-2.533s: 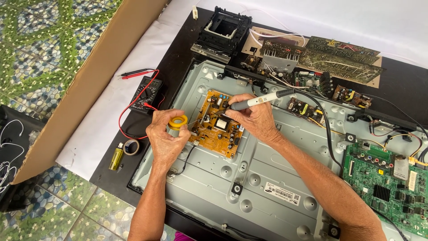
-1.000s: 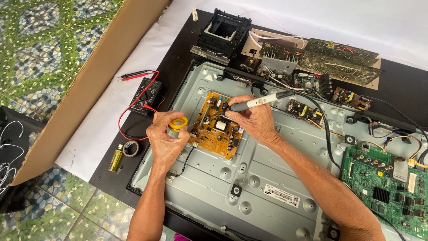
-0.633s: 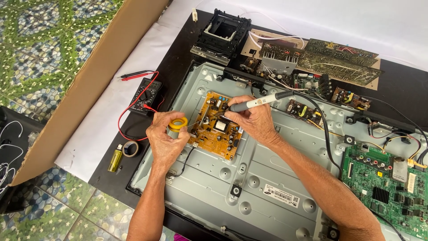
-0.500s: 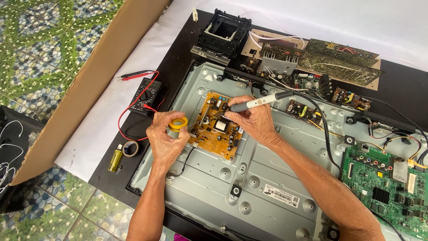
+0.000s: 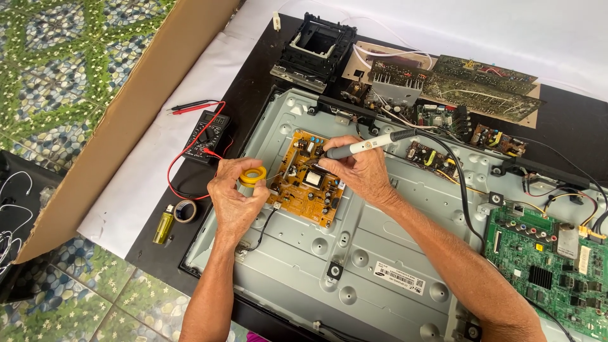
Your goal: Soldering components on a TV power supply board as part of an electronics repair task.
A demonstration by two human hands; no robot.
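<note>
- Right hand (image 5: 358, 174): fingers closed on a grey soldering iron (image 5: 364, 146), held pen-fashion, tip down on the upper part of the orange circuit board (image 5: 307, 178); its black cord (image 5: 459, 183) runs off to the right of that board.
- Left hand (image 5: 235, 202): fingers clamped round a yellow solder spool (image 5: 253, 175), held just beside the left edge of the orange circuit board.
- Orange circuit board: lies flat in the upper left area of a grey metal chassis (image 5: 354, 266), which serves as an open shallow tray.
- Also in the chassis: a green circuit board (image 5: 544, 266) far right of the orange board; a white rectangular label (image 5: 398, 277) with dark print, below and right of it.
- Left of the orange board, off the chassis: a black multimeter (image 5: 206, 136) with red and black leads (image 5: 190, 106); a roll of dark tape (image 5: 185, 211) and a small yellow lighter (image 5: 163, 228) lower left.
- Above the orange board: a black plastic frame (image 5: 315, 50), open and hollow, and several brown and green boards (image 5: 481, 79).
- Far left: a flattened cardboard sheet (image 5: 120, 107) on a patterned tile floor (image 5: 57, 57).
</note>
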